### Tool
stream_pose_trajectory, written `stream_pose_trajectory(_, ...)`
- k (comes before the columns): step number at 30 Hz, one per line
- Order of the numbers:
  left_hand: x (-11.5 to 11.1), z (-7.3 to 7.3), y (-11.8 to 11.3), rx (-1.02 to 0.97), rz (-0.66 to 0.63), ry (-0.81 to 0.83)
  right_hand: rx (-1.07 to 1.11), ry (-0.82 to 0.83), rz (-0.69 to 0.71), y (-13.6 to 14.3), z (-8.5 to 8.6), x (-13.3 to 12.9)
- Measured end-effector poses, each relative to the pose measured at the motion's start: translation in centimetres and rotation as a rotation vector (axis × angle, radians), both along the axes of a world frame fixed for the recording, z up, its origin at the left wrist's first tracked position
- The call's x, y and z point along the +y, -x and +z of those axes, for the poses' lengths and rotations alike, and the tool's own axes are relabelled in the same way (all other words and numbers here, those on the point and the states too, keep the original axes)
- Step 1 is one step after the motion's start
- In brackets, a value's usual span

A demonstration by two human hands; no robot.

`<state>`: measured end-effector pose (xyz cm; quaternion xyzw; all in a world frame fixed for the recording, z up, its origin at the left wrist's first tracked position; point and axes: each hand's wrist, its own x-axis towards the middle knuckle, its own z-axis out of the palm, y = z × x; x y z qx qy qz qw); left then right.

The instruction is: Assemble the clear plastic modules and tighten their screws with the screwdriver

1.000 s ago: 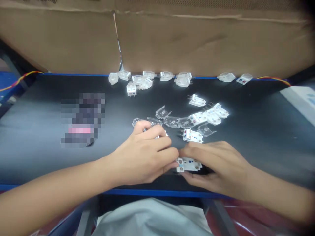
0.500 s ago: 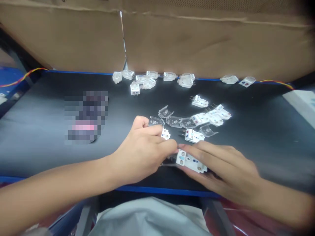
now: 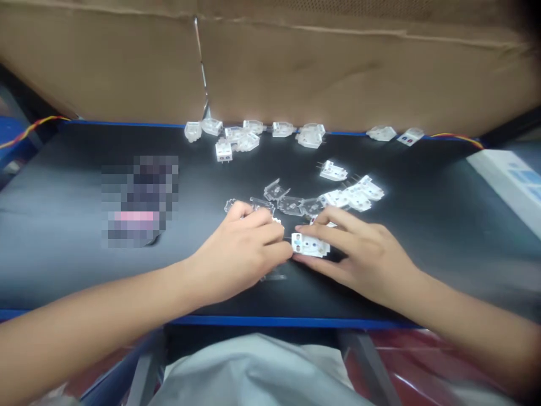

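In the head view, my right hand (image 3: 372, 248) grips a white plug housing (image 3: 310, 245) between thumb and fingers, just above the black mat. Round holes show on its end and side. My left hand (image 3: 240, 254) is closed, its fingertips at the left end of that housing; what they pinch is hidden. Clear plastic covers (image 3: 291, 206) lie beyond the hands, and another clear piece (image 3: 274, 277) lies below the left fingers. White plug housings with metal pins (image 3: 359, 194) are grouped behind my right hand, with a single one (image 3: 333, 171) farther back.
Several plugs with clear covers (image 3: 282, 129) line the back edge by a cardboard wall (image 3: 338, 79). A pixelated dark object (image 3: 147, 197) lies on the left of the black mat (image 3: 203, 192). A white box (image 3: 513, 186) stands at right. Twisted wires (image 3: 459, 138) run along the back.
Both hands have shifted slightly, and the white plug housing in my right hand has moved up and left, away from the front edge. The camera view has shifted a little.
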<state>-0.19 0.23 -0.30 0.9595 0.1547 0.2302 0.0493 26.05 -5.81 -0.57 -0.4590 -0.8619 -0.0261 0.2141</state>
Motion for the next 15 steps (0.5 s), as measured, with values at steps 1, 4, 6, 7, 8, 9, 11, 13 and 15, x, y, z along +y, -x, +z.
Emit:
stream_pose_trajectory(1,0.1,0.0,0.0,-0.001,-0.002,0.002,-0.010,0.001,-0.007,0.0,0.1,0.0)
stream_pose_trajectory(4,0.3,-0.1,0.2,-0.025,0.008,-0.003,0.003,0.015,-0.022,-0.3,1.1,0.3)
stream_pose_trajectory(6,0.4,-0.1,0.2,-0.033,0.013,-0.001,0.051,0.013,-0.065,-1.3,2.5,0.8)
stream_pose_trajectory(7,0.4,-0.1,0.3,-0.039,0.008,0.007,0.075,-0.002,-0.107,-2.1,3.2,1.2)
stream_pose_trajectory(8,0.4,-0.1,0.4,-0.045,-0.007,0.022,0.110,-0.034,-0.168,-3.0,3.9,1.6)
stream_pose_trajectory(9,0.4,0.0,0.4,-0.048,-0.033,0.043,0.129,-0.081,-0.225,-4.0,4.5,2.0)
stream_pose_trajectory(11,0.3,0.1,0.5,-0.026,-0.115,0.084,0.110,-0.103,-0.363,-6.1,5.0,3.0)
stream_pose_trajectory(13,0.2,0.1,0.5,0.037,-0.188,0.098,0.029,0.006,-0.474,-8.0,4.7,3.8)
stream_pose_trajectory(15,0.3,0.0,0.4,0.093,-0.204,0.080,-0.033,0.149,-0.543,-9.3,3.8,4.5)
